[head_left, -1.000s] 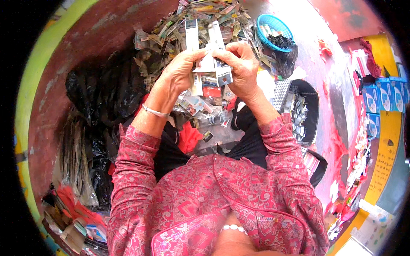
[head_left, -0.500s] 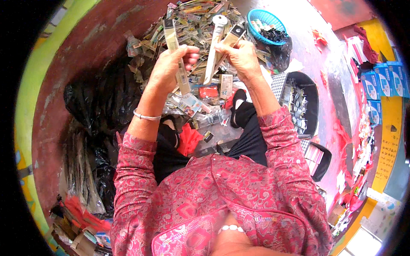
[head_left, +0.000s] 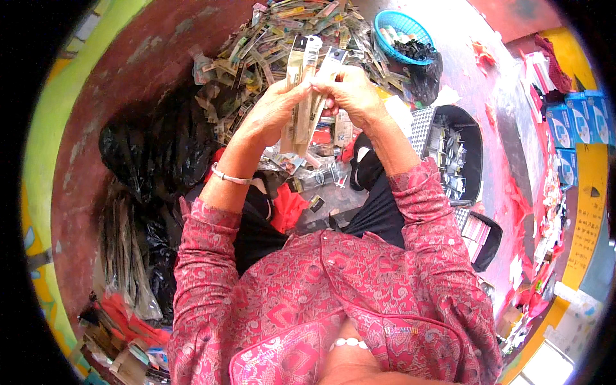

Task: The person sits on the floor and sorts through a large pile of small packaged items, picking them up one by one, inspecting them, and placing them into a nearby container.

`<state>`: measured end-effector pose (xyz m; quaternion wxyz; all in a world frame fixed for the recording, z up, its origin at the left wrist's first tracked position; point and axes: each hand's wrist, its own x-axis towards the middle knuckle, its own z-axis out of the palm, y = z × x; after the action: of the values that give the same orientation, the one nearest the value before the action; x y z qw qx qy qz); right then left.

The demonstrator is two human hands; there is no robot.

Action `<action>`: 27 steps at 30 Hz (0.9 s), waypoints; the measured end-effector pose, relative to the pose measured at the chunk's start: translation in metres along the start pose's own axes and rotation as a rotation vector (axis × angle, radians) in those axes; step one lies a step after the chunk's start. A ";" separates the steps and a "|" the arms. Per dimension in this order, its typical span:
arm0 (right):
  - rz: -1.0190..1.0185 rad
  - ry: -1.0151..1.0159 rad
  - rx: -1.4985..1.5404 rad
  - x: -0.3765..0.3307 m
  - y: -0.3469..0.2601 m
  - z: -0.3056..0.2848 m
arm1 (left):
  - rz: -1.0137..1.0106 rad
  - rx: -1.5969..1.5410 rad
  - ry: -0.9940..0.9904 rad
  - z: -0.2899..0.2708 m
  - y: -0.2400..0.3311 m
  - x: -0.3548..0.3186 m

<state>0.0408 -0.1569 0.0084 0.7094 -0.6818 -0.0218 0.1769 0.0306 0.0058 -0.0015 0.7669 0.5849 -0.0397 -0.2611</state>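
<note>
Long, narrow packets with dark hanging tabs stand side by side between my two hands, above the pile. My left hand [head_left: 276,107] is closed on a pale, flat packet [head_left: 294,67], its fingers partly hidden behind it. My right hand [head_left: 355,94] grips another slim packet [head_left: 330,64], thumb in front, close against my left fingers. A whitish narrow strip [head_left: 310,54] with a rounded top sits between these packets; which hand grips it I cannot tell. Beyond and below lies a heap of similar small packets [head_left: 269,35].
A blue plastic basket [head_left: 378,38] holding rolls and black bits stands at the far right. On the right are a black-lined box [head_left: 475,138] of small packs and a smaller box [head_left: 494,240]. Black plastic bags [head_left: 154,144] lie left; blue boxes [head_left: 581,119] are stacked far right.
My hands have come together, with the left moving right and the right moving slightly left. The packets that were apart now stand next to each other.
</note>
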 end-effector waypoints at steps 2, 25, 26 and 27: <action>0.036 -0.042 0.056 0.000 -0.001 -0.001 | -0.013 -0.031 -0.025 -0.002 0.000 0.001; -0.098 0.040 -0.016 0.011 -0.016 -0.021 | -0.042 -0.020 -0.072 -0.016 0.018 0.002; -0.128 0.082 0.009 0.016 -0.018 -0.026 | -0.014 -0.066 -0.062 -0.029 0.021 0.004; -0.099 0.127 0.038 0.019 -0.014 -0.032 | -0.013 -0.126 -0.063 -0.045 0.017 0.007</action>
<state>0.0702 -0.1823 0.0155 0.7299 -0.6764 -0.0069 0.0984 0.0592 0.0452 -0.0011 0.7988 0.5273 -0.0437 -0.2863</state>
